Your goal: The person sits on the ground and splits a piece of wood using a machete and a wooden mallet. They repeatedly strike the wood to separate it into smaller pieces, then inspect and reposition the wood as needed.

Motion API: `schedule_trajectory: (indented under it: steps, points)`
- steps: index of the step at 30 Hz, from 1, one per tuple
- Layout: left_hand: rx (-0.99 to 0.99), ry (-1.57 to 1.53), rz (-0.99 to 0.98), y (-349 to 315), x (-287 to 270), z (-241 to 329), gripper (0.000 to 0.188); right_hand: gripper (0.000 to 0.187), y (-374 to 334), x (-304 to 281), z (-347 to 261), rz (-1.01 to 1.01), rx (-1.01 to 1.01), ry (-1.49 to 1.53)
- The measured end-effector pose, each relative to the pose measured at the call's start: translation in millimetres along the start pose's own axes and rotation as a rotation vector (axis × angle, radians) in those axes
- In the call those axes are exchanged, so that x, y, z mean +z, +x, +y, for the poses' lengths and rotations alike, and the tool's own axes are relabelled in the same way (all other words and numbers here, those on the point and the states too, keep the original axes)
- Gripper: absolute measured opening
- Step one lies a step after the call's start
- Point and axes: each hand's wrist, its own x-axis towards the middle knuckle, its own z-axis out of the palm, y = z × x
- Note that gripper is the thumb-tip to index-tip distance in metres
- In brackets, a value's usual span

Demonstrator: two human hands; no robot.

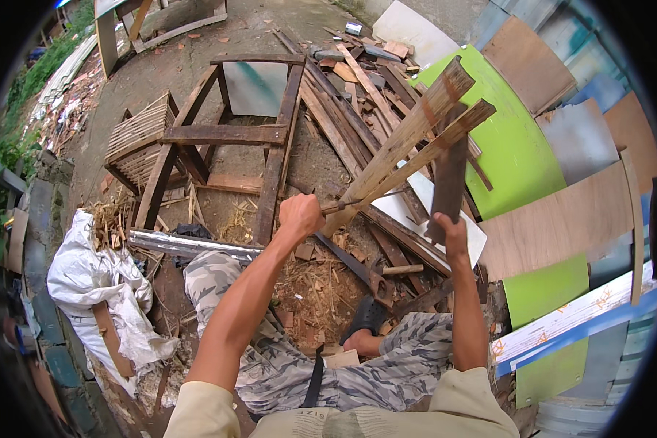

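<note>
Reaching forward, the left hand (301, 217) clenches beside forked timber (387, 171); the right hand (450, 232) grips a dark board (451, 179).

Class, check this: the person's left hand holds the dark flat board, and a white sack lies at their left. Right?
Wrong hand: the head view shows the right hand holding the dark flat board. The white sack does lie at the person's left.

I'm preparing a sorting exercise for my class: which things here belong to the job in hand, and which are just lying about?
In the job:
- left hand, gripping a handle-like piece
- split pale timber
- right hand, holding a dark board

Seemingly lying about:
- dark wooden frame
- white sack
- lime-green panel
</note>
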Motion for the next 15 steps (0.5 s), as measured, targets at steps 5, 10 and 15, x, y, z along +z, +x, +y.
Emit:
schedule_trajectory:
  steps: [5, 10, 15]
  points:
    - [-0.005, -0.002, -0.010, -8.9, 4.4, -2.7, 0.023, 0.038, -4.0, -4.9, -80.8, 0.154, -0.409, 0.396]
    - [-0.030, 0.019, -0.046, -4.9, 3.3, 7.8, 0.029, 0.036, -8.9, 43.3, 51.1, 0.184, -0.198, 0.411]
    - [-0.024, 0.048, -0.026, -1.4, 7.8, 10.7, 0.030, 0.046, -78.0, 72.5, 198.0, 0.232, 0.251, -0.128]
